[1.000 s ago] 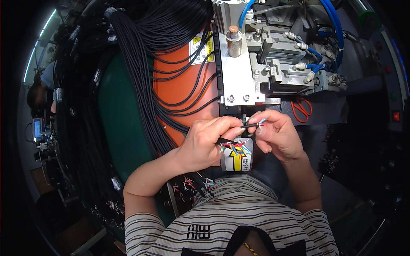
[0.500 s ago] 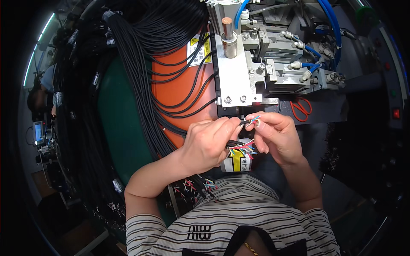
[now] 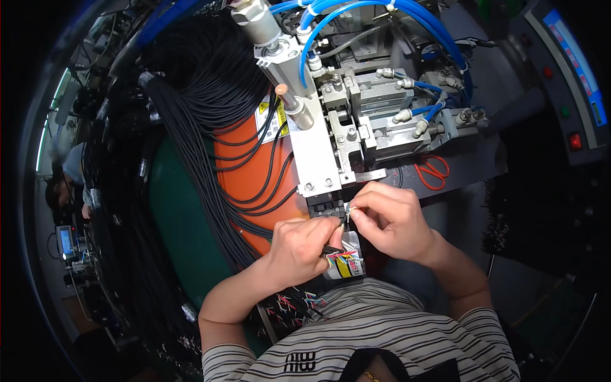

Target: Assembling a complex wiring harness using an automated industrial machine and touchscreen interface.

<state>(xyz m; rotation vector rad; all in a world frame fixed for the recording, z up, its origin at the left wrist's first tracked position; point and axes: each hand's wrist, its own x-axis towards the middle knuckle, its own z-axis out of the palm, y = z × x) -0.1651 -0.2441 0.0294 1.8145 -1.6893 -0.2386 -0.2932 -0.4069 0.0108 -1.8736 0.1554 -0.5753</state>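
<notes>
My left hand is closed on a black cable near its stripped end. Below its fingers, more cable ends fan out in thin coloured wires, red, yellow, blue and white. With thumb and forefinger together, my right hand pinches the fine wires at the held cable's tip. Both hands almost meet just in front of a metal pneumatic machine. Which colours sit between the right fingertips is partly hidden.
Long black cables run in a thick bundle over an orange panel and a green surface. Red-handled scissors lie right of the machine. A control panel stands far right. Another person is at the far left.
My view has shifted, so the machine appears further left and lower. The right fingers have closed in on the wire tips beside the left hand, which still holds the cable.
</notes>
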